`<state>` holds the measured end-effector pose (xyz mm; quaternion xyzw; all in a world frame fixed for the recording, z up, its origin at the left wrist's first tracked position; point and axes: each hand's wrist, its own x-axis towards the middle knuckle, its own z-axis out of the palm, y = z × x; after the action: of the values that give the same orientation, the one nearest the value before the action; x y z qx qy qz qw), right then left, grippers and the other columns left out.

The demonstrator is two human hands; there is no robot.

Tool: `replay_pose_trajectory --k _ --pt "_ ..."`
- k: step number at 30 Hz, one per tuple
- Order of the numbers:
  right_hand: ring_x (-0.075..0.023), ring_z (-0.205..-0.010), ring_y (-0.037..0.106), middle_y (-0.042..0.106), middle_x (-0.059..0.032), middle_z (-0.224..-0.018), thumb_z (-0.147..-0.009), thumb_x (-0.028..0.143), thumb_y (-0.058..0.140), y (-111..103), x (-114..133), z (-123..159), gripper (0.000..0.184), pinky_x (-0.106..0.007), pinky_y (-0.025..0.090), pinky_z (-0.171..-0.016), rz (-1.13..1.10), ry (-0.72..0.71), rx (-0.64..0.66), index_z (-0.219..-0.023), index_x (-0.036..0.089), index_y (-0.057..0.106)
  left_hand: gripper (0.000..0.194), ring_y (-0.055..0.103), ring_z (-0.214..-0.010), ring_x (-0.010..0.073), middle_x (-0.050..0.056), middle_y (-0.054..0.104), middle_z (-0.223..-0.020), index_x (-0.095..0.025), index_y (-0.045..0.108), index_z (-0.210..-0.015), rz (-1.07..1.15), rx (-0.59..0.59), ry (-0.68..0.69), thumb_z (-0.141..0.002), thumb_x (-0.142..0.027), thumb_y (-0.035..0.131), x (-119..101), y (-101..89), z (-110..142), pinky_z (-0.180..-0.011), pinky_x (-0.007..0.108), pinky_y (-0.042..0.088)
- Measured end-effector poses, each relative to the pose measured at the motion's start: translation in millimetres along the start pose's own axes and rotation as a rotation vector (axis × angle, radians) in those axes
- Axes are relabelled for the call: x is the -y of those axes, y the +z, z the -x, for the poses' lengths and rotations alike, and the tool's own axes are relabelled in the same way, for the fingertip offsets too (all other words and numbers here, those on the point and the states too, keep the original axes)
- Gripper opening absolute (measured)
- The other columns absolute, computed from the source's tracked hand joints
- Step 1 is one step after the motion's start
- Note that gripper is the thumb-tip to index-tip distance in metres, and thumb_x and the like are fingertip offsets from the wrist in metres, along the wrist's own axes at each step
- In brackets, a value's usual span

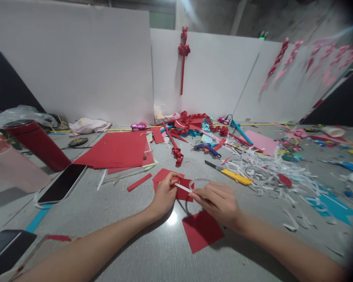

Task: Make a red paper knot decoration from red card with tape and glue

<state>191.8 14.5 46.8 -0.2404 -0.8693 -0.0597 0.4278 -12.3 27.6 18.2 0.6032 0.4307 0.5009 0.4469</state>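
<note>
My left hand (164, 196) pinches a small red paper piece (184, 188) just above the grey table. My right hand (217, 200) is closed on a thin roll of clear double-sided tape (200, 181), and a white strip of tape (183, 188) runs from it onto the red piece. More red paper (164, 175) lies under my left hand. A red square (202, 230) lies flat on the table below both hands.
Large red sheets (114, 150), a yellow utility knife (232, 175), blue scissors (206, 148), white paper shreds (264, 172) and a tape roll (256, 172) lie beyond. A phone (63, 183) and red flask (38, 144) stand left. White boards back the table.
</note>
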Motion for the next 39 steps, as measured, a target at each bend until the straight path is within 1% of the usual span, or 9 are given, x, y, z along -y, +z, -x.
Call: replay_pose_trajectory --k 4,10,24,32,35,39 --pt "-0.0122 -0.056 0.046 0.062 0.0006 -0.066 -0.094 0.015 0.071 0 1 0 0.001 -0.030 0.035 -0.056 0.000 -0.023 -0.022 -0.094 0.016 0.071 0.041 0.056 -0.063 0.0110 -0.004 0.063 -0.074 -0.018 0.060 -0.102 -0.018 -0.011 -0.013 -0.072 0.003 0.043 1 0.1 -1 -0.062 0.021 0.041" --pt "-0.0125 -0.057 0.046 0.062 0.0002 -0.067 -0.092 0.013 0.073 1 0 1 0.005 -0.030 0.033 -0.057 -0.013 -0.033 -0.028 -0.096 0.015 0.070 0.041 0.057 -0.064 0.0112 -0.003 0.065 -0.076 -0.019 0.059 -0.103 0.000 0.002 -0.019 -0.072 0.004 0.042 1 -0.2 -2 -0.061 0.021 0.041" --pt "-0.0128 -0.057 0.044 0.059 0.0013 -0.065 -0.090 0.010 0.073 1 2 3 0.008 -0.030 0.033 -0.057 0.007 -0.036 -0.034 -0.095 0.016 0.070 0.044 0.051 -0.061 0.0110 -0.004 0.059 -0.072 -0.019 0.060 -0.103 -0.037 -0.006 -0.005 -0.069 0.003 0.042 8 -0.4 -2 -0.058 0.021 0.038" --pt "-0.0121 -0.057 0.044 0.058 0.0014 -0.065 -0.092 0.010 0.072 -4 7 -1 0.005 -0.031 0.033 -0.057 0.006 -0.050 -0.004 -0.094 0.015 0.070 0.040 0.057 -0.064 0.0113 -0.002 0.063 -0.077 -0.019 0.059 -0.104 0.014 0.013 0.001 -0.072 0.001 0.045 14 -0.2 -3 -0.059 0.020 0.040" --pt "-0.0123 -0.058 0.045 0.059 0.0008 -0.066 -0.091 0.010 0.072 -4 7 -1 0.006 -0.031 0.034 -0.058 0.002 -0.056 -0.005 -0.094 0.014 0.070 0.037 0.057 -0.063 0.0114 -0.002 0.064 -0.076 -0.019 0.059 -0.105 0.043 0.028 -0.003 -0.075 0.000 0.046 14 -0.3 -3 -0.058 0.020 0.041" --pt "-0.0123 -0.058 0.045 0.060 0.0006 -0.067 -0.091 0.009 0.072 -4 7 -1 0.008 -0.030 0.035 -0.059 -0.007 -0.064 -0.007 -0.095 0.015 0.069 0.032 0.061 -0.066 0.0118 -0.001 0.067 -0.080 -0.018 0.058 -0.105 0.071 0.027 -0.014 -0.079 -0.003 0.048 11 0.3 -2 -0.060 0.021 0.044"
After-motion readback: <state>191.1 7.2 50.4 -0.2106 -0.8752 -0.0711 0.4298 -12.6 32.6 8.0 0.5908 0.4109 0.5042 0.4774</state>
